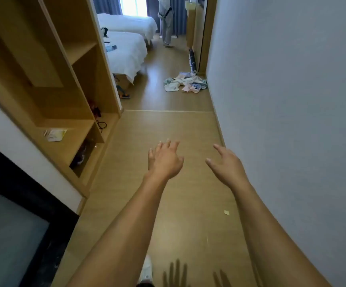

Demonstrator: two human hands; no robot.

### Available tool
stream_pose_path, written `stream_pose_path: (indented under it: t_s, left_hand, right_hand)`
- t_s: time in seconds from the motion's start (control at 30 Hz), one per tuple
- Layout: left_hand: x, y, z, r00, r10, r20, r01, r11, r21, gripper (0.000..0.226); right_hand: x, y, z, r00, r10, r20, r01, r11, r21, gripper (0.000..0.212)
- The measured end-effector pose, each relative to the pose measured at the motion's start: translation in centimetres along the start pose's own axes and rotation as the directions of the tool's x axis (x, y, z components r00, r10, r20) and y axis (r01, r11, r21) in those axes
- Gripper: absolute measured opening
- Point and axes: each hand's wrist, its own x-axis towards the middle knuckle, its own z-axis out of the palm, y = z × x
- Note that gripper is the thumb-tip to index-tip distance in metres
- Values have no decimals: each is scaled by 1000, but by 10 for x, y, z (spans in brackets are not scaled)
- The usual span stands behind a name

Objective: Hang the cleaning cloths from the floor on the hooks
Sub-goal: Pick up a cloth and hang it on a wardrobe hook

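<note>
Task barely begun, by look of it. Cleaning cloths [185, 82] in heap on floor [168, 129], against right-hand wall [292, 100], well ahead of hands. Left hand [165, 160] and right hand [227, 166] outstretched, fingers spread, grasping nothing. No hooks in view. All cloths left to fetch and hang.

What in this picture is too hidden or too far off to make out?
Head view, the only one:
- Hooks: none in the frame, so their place is unknown.
- Pile of cloths: too far and small to count or tell apart.
- Person by the curtains: cut off by the top edge.
- Shelf unit: lower compartments dark, contents unclear.
- Left hand and right hand: both open and holding nothing; palms face away from the camera.
</note>
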Motion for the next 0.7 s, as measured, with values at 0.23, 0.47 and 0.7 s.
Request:
stream_pose_path:
  t_s: [0.23,0.47,0.7]
  left_hand:
    - [81,-21,12,998,24,59,-23,999,-24,61]
    - [182,-47,-10,995,88,49,-87,996,-24,59]
    - [263,-70,-26,990,121,77,-121,993,0,58]
  right_hand:
    - [62,-3,28,997,75,26,-73,994,-85,62]
    - [149,-51,47,994,106,9,-105,991,-82,60]
    - [225,-85,65,992,125,-18,-126,990,-58,60]
